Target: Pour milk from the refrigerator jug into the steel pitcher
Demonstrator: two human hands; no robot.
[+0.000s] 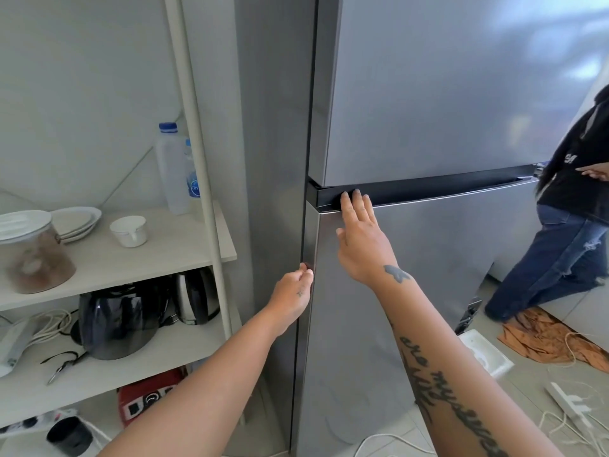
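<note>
A tall steel-grey refrigerator (428,258) fills the middle of the view, both doors closed. My right hand (361,237) lies flat on the lower door, its fingertips hooked into the dark recessed handle slot (428,192) between the doors. My left hand (293,291) pinches the lower door's left edge with curled fingers. The milk jug and the steel pitcher are not in view.
A white shelf unit (164,258) stands left, with plates (77,221), a cup (130,230), a plastic bottle (173,169), a lidded jar (36,255) and kettles (118,324). A person (566,232) stands at right. Cloth (543,338), cables and a white tray (484,351) lie on the floor.
</note>
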